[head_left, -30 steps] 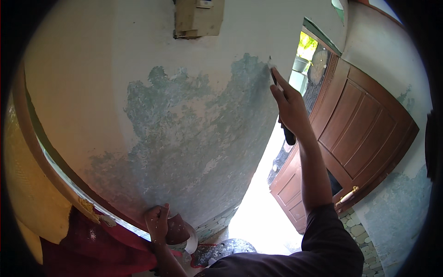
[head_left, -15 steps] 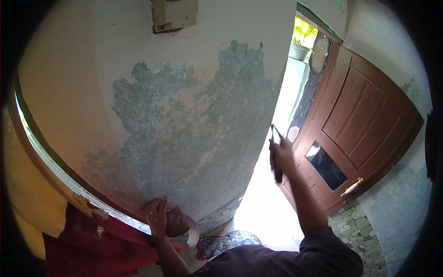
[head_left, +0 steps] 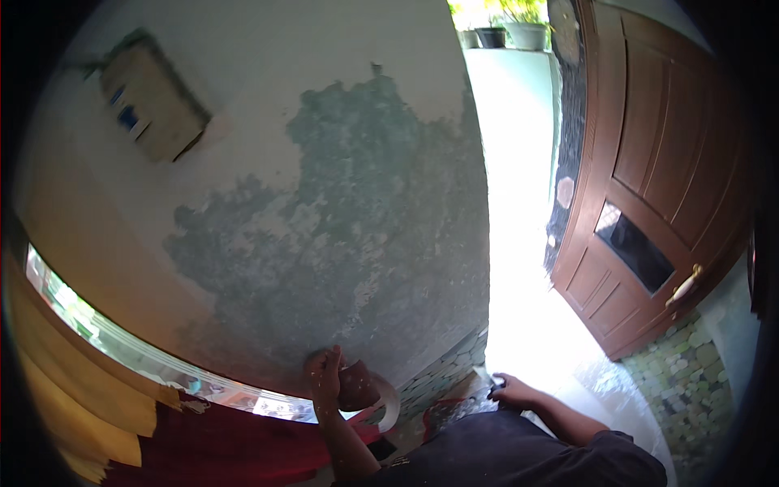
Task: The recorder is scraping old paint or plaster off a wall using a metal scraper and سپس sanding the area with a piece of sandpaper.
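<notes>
Your left hand (head_left: 324, 377) grips a brown container (head_left: 357, 386), your right hand (head_left: 517, 393) a dark tool (head_left: 493, 391); the wall (head_left: 349, 203) is part grey-green, part pale.

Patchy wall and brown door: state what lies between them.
In the head view, a bright opening lies between the patchy wall and the brown door, with potted plants at its top and a dark, rough strip beside the door.

Your right hand's (head_left: 513, 391) dark tool (head_left: 494, 393) is too small and blurred for you to make out. Your left hand (head_left: 324, 378) hides the brown object's (head_left: 358, 388) left side. Far right, the top edge crops the potted plants (head_left: 527, 34).
</notes>
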A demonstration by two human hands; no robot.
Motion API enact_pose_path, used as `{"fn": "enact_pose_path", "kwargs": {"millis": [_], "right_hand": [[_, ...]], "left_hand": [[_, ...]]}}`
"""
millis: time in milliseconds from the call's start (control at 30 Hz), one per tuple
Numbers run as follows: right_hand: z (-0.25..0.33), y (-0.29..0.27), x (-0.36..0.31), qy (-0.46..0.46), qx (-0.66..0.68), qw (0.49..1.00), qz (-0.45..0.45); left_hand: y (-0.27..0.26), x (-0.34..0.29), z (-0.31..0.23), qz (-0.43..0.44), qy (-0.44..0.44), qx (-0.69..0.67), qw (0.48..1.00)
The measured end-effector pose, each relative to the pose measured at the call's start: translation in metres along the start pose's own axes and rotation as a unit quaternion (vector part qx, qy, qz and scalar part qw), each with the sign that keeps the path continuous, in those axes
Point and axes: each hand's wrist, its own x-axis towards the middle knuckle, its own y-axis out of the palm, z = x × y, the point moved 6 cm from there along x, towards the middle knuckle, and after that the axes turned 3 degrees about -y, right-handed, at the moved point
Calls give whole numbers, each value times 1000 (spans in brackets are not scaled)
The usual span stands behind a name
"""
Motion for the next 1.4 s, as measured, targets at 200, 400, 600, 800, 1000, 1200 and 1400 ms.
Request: {"fn": "enact_pose_path", "kwargs": {"millis": [200, 400, 600, 800, 1000, 1200, 1400], "right_hand": [[115, -51, -40, -83, -1, 996, -40], [226, -79, -79, -335, -14, 931, -142], [362, -65, -121, -528, -151, 804, -229], [439, -69, -136, -549, -225, 736, -325], [481, -59, -133, -535, -245, 720, -367], [527, -59, -130, -557, -266, 666, -420], [511, -53, -143, -522, -283, 691, -411]], "left_hand": [[7, 10, -37, -17, 38, 75, 996], [3, 13, -41, -97, 63, 69, 991], [-7, 16, -30, -92, 44, 115, 988], [6, 17, -37, -75, 79, 103, 989], [3, 13, -36, -82, 58, 92, 991], [15, 16, -48, -67, 70, 88, 991], [4, 12, -36, -67, 44, 10, 997]]}}
